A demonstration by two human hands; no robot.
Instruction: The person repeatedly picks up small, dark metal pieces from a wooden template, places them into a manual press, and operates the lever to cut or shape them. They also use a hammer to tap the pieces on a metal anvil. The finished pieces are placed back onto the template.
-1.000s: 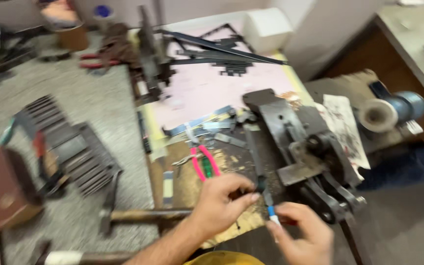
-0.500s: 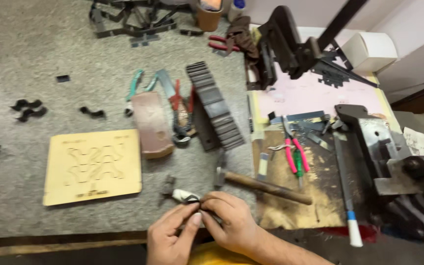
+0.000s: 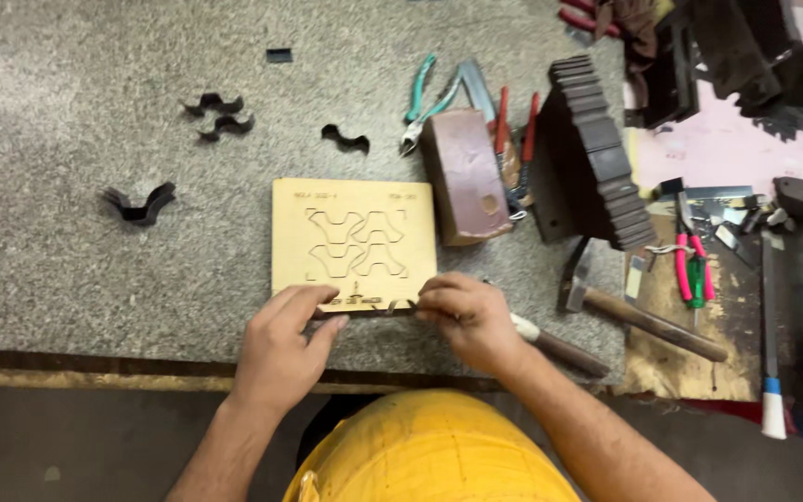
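— What's the bench [image 3: 95, 270] top made of?

— Speckled grey stone, rough and matt. The board [image 3: 353, 244] on it is pale plywood, smooth and matt, with cut slots.

— The dark strip [image 3: 364, 309] at its near edge?

— Thin metal, probably steel; it's too small to tell the finish.

— And the tools?

— The hammer [image 3: 638, 316] has a dull metal head and a brown wooden handle. The pliers [image 3: 691, 265] have glossy pink and green plastic handles. The brown block [image 3: 465, 177] looks smooth, worn and faintly shiny.

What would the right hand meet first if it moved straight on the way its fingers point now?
The right hand points left along the wooden board's near edge, so it would probably meet the left hand's fingers first; a thin dark strip lies between them.
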